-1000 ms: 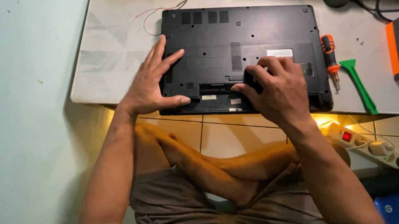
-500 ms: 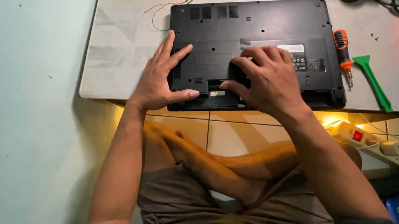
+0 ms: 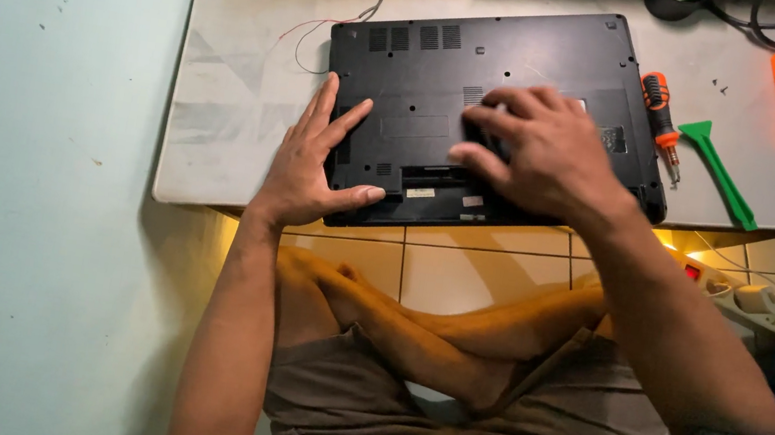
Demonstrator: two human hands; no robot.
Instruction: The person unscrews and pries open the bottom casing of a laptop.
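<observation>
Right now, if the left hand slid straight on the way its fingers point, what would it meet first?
The left hand lies flat on the near-left corner of the upturned black laptop, fingers pointing away and slightly right. Going on, it would probably just cross the laptop's underside toward the vent slots; nothing else lies there.

You sit against a pale green wall (image 3: 27, 197) on a cream tiled floor (image 3: 461, 268). A low white marble-look table (image 3: 230, 115) stands before you; warm yellow light glows beneath its front edge.
</observation>
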